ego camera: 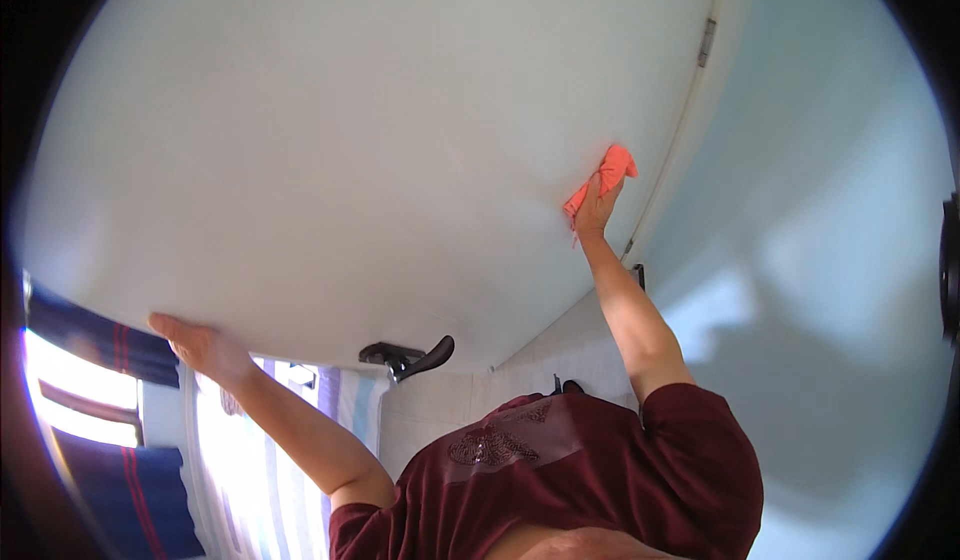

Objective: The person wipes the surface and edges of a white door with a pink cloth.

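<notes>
A large white door [360, 147] fills most of the view. My right hand [595, 211] presses a bunched coral-orange cloth [616, 162] against the door's face, close to its hinged side. A frayed end of the cloth hangs below my wrist. At the lower left, my left hand [196, 344] grips the door's free edge; its thumb side shows, and the other fingers are hidden behind the door. Between my two arms a dark lever handle [427, 357] sticks out from the door, with neither hand touching it.
A metal hinge [706, 42] joins the door to its frame, beside a pale blue wall [840, 260]. Tiled floor [427, 417] shows below. Dark blue curtains [154, 485] with red stripes hang by a bright window at the left, near a striped cloth [300, 440].
</notes>
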Motion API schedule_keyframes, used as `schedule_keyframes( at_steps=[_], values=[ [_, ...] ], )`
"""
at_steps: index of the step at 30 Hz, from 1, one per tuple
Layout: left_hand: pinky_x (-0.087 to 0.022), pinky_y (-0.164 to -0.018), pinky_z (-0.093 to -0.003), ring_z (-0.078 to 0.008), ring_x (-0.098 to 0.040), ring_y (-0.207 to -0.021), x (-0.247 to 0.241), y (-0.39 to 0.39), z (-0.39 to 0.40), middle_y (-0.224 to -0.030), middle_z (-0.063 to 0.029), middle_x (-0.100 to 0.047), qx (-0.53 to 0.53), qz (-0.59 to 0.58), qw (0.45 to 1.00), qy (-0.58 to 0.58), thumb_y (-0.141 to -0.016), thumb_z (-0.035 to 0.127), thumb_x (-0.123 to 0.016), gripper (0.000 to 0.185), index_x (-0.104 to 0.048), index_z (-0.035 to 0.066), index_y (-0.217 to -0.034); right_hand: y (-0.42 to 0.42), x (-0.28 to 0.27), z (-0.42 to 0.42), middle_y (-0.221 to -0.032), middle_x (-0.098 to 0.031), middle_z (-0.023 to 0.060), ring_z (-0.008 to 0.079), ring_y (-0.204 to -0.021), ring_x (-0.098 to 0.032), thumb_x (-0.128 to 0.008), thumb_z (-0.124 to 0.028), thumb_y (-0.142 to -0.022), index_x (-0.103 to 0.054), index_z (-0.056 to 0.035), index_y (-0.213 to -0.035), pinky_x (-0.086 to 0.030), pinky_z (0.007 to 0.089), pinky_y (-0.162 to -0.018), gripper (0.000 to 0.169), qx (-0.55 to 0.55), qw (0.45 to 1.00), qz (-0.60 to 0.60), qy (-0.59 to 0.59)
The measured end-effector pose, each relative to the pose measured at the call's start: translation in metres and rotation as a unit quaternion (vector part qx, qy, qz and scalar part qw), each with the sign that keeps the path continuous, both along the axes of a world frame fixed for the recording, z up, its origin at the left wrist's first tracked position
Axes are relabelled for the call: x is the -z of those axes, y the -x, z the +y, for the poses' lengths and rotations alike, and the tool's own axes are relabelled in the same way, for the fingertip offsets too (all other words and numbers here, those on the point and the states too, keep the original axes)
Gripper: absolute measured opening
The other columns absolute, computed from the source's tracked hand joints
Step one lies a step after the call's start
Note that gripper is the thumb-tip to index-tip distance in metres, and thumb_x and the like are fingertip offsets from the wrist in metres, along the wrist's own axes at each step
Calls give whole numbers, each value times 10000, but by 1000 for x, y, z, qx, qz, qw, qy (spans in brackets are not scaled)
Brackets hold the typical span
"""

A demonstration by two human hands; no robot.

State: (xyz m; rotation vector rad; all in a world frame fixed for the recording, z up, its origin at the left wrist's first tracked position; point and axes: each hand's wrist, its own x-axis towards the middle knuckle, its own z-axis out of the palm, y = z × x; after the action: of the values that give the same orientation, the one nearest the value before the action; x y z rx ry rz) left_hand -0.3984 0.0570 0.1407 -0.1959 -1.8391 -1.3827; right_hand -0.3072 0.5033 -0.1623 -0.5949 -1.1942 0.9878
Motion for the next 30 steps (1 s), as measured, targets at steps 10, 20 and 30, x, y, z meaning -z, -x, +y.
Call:
schedule_keyframes(
  at_steps=[10,20,30],
  values=[
    [-444,-903,-317,-203,-541,-1082,6,1,-1,-1190,-100,-565,76,56,989,-116,-836,723,-370,814,-500,35,-1252,12,-306,-95,-1386,-408,173,369,-1265,-380,-586,-252,-813,-519,-92,-1290,-285,478,-1018,508,102,865,-20,-492],
    [-454,-779,-289,-150,-561,-902,3,1,-6,-975,-59,-612,20,70,997,-40,-909,641,-343,674,-606,37,-1051,14,-138,-152,-1182,-556,40,276,-1078,-492,-627,-343,-730,-652,-260,-1079,-286,582,-944,360,20,844,-96,-527],
    [-396,-628,-259,-95,-413,-673,6,17,-1,-698,15,-463,147,72,985,-62,-898,637,-404,610,-511,50,-773,31,-242,-222,-1296,-516,47,243,-1152,-468,-439,-457,-872,-627,-253,-1175,-236,525,-1036,411,18,777,-102,-620]
  ],
)
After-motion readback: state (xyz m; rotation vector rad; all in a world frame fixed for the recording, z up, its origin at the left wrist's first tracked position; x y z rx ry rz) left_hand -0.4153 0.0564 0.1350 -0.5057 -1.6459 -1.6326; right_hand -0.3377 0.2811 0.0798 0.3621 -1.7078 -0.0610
